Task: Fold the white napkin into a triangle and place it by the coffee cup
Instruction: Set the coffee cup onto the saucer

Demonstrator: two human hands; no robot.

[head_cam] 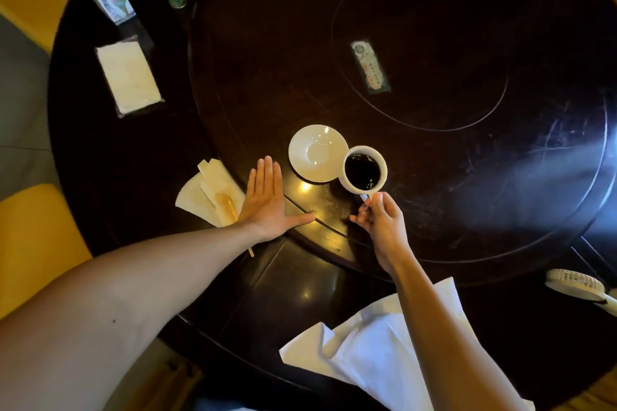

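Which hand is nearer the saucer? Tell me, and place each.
Left. The left hand lies flat on the table just left of the saucer. The right hand is below-right of it, holding the cup by its handle.

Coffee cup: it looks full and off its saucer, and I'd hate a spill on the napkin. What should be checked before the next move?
1. Right hand grips the coffee cup handle: ok.
2. Cup seated on saucer: not ok, it sits beside the saucer, overlapping its rim.
3. Coffee level safe: not ok, near the brim.
4. Left hand free: ok, flat on the table, open.
5. White napkin folded into a triangle: not ok, rumpled under the right forearm.
6. Cup resting on the table: cannot tell.
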